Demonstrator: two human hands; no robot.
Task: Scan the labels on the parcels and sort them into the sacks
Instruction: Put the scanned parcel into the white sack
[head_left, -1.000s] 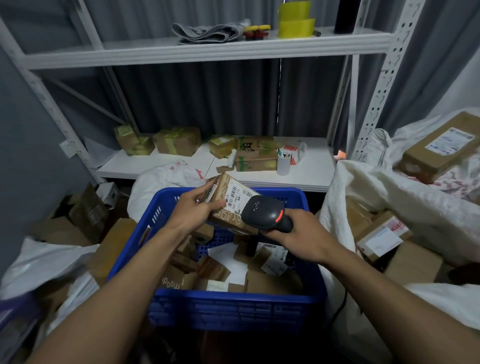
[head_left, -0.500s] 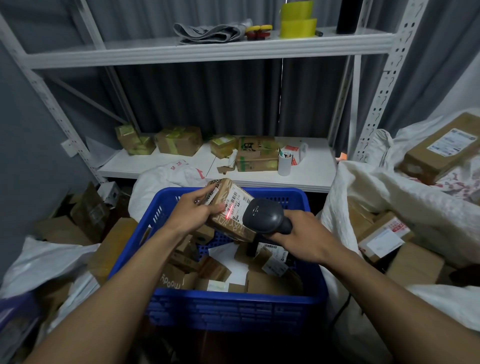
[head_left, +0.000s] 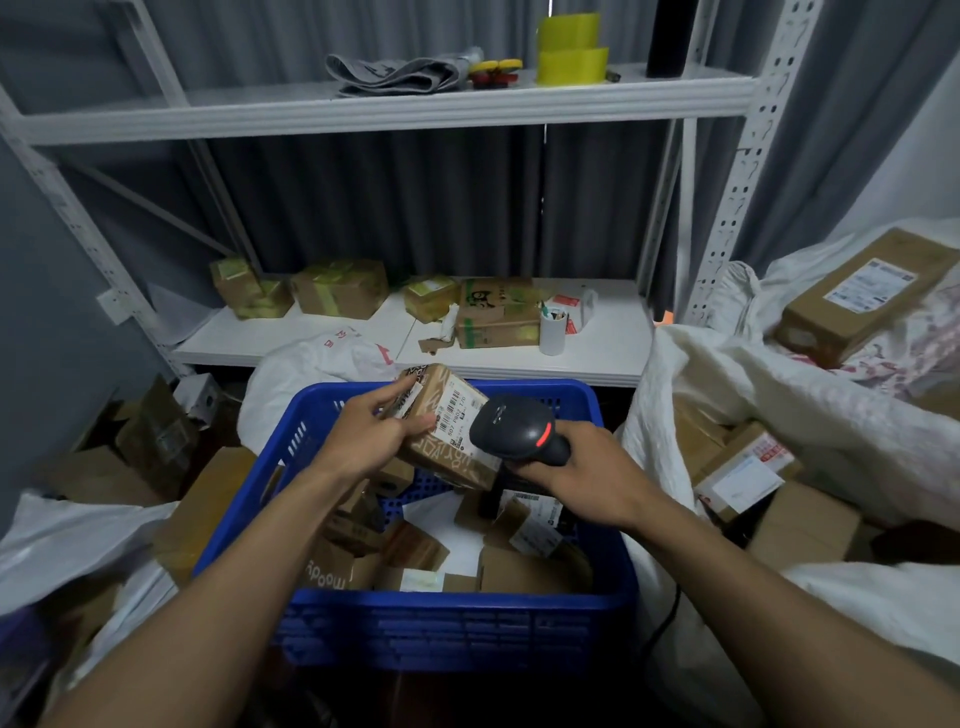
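Observation:
My left hand (head_left: 371, 434) grips a small brown cardboard parcel (head_left: 447, 457) with a white barcode label, held above the blue plastic crate (head_left: 447, 623). My right hand (head_left: 582, 470) holds a black handheld scanner (head_left: 514, 428), its head over the label's right edge and a red light glowing on its back. The crate holds several more small brown parcels. A white sack (head_left: 737, 389) with labelled parcels inside stands open at the right. Another white sack (head_left: 78, 545) lies at the left.
A white metal rack (head_left: 395, 111) stands behind the crate; its lower shelf (head_left: 602, 353) carries several taped boxes and a white cup. A white bag (head_left: 317, 364) lies behind the crate. Loose cardboard boxes (head_left: 156, 441) pile at the left. A large labelled box (head_left: 862, 291) tops the right sack.
The red scan line seen on the label half a second ago is gone. The scanner's red back light shows again. Parcel and both hands have barely shifted.

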